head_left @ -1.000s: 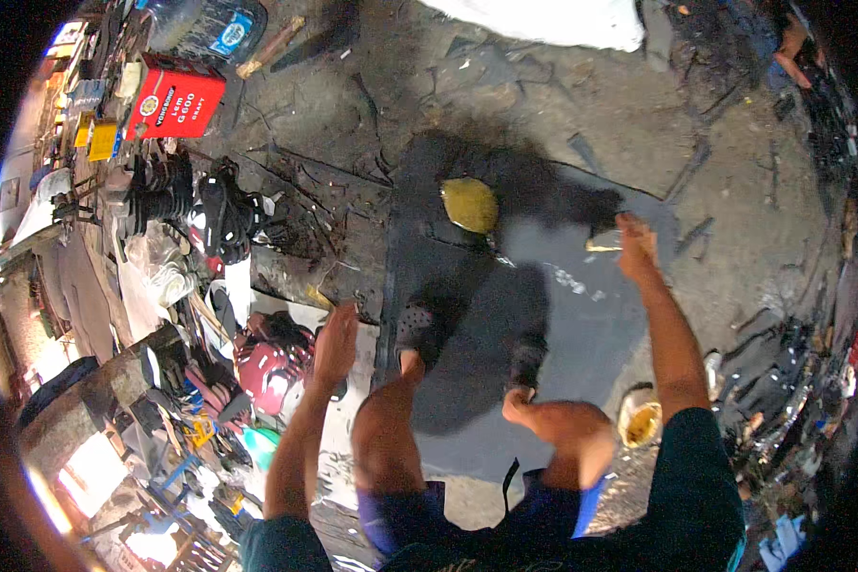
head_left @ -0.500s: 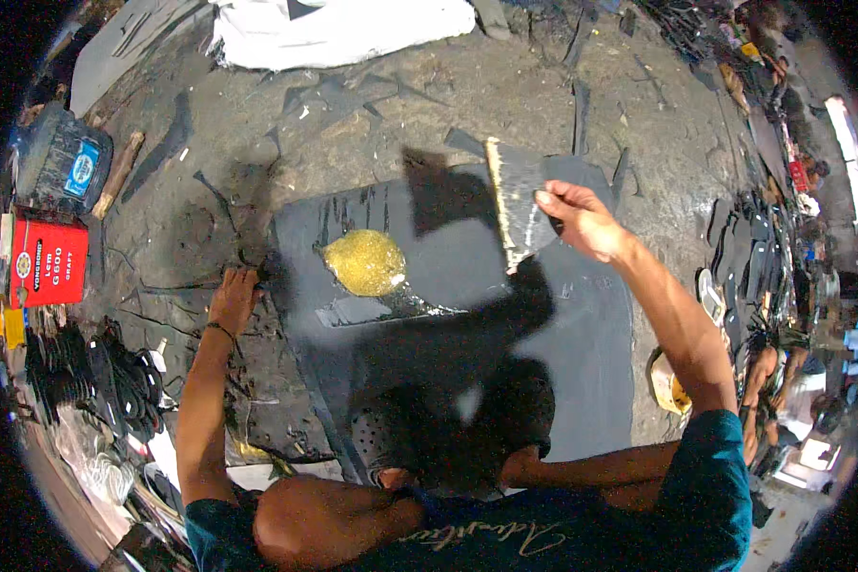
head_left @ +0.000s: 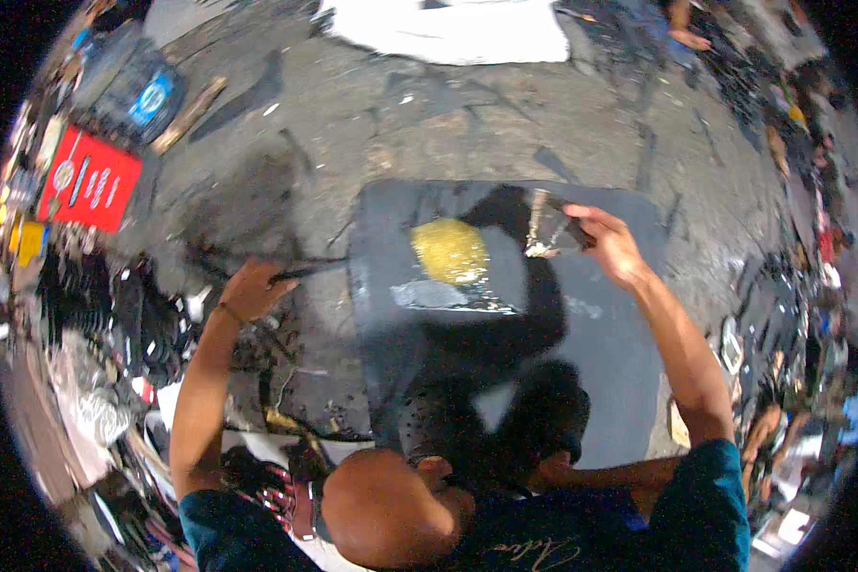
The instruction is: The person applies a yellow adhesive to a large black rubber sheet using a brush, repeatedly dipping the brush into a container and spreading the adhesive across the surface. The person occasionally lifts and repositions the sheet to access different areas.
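Note:
My right hand [head_left: 608,246] pinches a flat, thin spreader [head_left: 553,227] with pale glue crusted along its left edge. It is held over the right part of a dark grey sheet [head_left: 610,381] on the floor. Left of the spreader lies a glossy yellow puddle of glue [head_left: 450,251], and a wet, shiny smear [head_left: 434,295] spreads just below it. Beyond the sheet's left edge, my left hand [head_left: 251,289] is closed round a narrow dark strip [head_left: 305,269] that points toward the sheet. Blur hides the exact grip.
A red tin [head_left: 92,179] and a dark tub with a blue label [head_left: 129,91] stand at the left, beside a wooden stick [head_left: 191,114]. White sheeting [head_left: 448,33] lies at the far side. My dark clogs [head_left: 543,410] rest on the sheet. Black pieces [head_left: 86,296] are heaped at left.
The view has swung left, so the scene sits further right. My right hand has brought the spreader closer to the yellow glue. My left hand has drawn away from the sheet's edge.

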The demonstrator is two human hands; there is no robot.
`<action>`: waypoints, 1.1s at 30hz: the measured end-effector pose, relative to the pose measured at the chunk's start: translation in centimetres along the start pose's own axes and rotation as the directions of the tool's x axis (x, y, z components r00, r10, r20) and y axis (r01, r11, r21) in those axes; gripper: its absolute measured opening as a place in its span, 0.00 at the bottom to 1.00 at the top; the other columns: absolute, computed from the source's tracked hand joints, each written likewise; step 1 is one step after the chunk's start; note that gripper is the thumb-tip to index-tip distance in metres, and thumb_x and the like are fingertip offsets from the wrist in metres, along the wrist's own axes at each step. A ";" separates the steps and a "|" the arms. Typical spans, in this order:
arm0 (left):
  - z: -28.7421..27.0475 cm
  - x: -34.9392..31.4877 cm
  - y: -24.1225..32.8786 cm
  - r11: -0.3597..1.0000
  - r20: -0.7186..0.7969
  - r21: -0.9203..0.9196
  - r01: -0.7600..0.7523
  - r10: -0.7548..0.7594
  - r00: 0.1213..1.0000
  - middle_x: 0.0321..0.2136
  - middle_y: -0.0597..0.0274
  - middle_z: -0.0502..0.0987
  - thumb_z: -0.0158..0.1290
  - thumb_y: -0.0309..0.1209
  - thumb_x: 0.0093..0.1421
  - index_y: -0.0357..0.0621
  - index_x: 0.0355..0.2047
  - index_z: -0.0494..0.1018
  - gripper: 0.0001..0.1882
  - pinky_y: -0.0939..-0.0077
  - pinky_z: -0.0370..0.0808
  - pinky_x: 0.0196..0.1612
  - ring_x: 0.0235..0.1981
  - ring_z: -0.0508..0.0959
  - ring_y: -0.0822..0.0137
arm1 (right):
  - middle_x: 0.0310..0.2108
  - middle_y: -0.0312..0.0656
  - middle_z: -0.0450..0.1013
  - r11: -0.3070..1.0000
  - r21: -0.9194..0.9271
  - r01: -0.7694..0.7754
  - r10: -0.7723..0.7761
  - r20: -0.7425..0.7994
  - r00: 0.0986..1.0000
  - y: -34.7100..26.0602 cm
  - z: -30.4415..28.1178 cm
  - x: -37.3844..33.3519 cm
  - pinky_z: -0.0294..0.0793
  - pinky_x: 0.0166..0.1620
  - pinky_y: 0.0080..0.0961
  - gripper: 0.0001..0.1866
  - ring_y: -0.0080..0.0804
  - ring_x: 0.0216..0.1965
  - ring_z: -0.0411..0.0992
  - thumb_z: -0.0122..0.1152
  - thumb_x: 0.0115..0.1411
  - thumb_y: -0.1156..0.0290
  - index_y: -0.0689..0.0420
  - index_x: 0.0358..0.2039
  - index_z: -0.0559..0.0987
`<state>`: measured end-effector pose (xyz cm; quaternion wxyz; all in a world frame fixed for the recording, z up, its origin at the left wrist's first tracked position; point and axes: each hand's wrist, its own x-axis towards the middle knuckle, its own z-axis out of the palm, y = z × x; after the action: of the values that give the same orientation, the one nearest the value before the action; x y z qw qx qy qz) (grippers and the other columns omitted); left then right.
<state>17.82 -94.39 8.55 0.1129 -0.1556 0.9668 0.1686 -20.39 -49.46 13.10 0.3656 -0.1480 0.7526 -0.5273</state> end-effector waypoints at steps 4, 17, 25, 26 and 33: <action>-0.8 -0.8 -1.9 0.995 -0.058 0.096 -0.036 0.042 0.997 0.31 0.51 0.79 0.53 0.52 0.62 0.42 0.31 0.80 0.24 0.54 0.72 0.47 0.43 0.75 0.47 | 0.47 0.46 0.75 0.887 -0.408 0.215 -0.232 0.006 0.973 0.8 -0.1 -2.6 0.74 0.48 0.33 0.29 0.35 0.45 0.74 0.50 0.54 0.88 0.59 0.58 0.72; -9.1 -3.8 -12.6 0.409 -0.156 0.570 0.713 -0.797 0.583 0.74 0.56 0.34 0.57 0.48 0.60 0.42 0.72 0.29 0.56 0.39 0.53 0.67 0.74 0.38 0.50 | 0.42 0.54 0.76 0.646 -0.764 0.015 -0.166 -0.121 0.979 -3.2 3.2 1.0 0.76 0.46 0.43 0.21 0.55 0.44 0.75 0.67 0.58 0.63 0.58 0.49 0.76; 8.3 -6.1 9.9 0.997 -0.008 0.069 -0.036 0.036 0.999 0.69 0.50 0.54 0.56 0.41 0.60 0.46 0.58 0.69 0.27 0.42 0.51 0.68 0.71 0.51 0.45 | 0.45 0.37 0.73 -0.037 -0.663 0.748 -0.373 0.704 0.605 -2.0 19.0 12.3 0.67 0.57 0.38 0.19 0.38 0.52 0.72 0.50 0.59 0.71 0.45 0.51 0.77; 9.2 -6.9 11.7 0.996 0.026 0.025 -0.081 0.080 0.996 0.69 0.51 0.55 0.55 0.41 0.62 0.49 0.58 0.70 0.24 0.41 0.50 0.67 0.71 0.51 0.45 | 0.46 0.38 0.74 -0.039 -0.661 0.750 -0.284 0.727 0.626 -1.8 20.0 13.0 0.67 0.58 0.42 0.18 0.39 0.54 0.71 0.50 0.60 0.70 0.45 0.51 0.77; 12.3 -15.0 11.9 0.941 0.196 -0.201 0.271 -0.232 0.953 0.67 0.51 0.58 0.50 0.41 0.66 0.49 0.58 0.71 0.22 0.42 0.50 0.67 0.70 0.53 0.46 | 0.41 0.29 0.76 -0.233 -0.488 0.841 -0.069 0.871 0.486 3.7 12.9 8.2 0.66 0.52 0.38 0.13 0.32 0.47 0.73 0.56 0.57 0.66 0.42 0.43 0.79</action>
<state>29.75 -75.36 4.83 0.1971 -0.2750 0.9002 0.2740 -16.34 -61.83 4.25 0.1001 -0.7902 0.5957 0.1037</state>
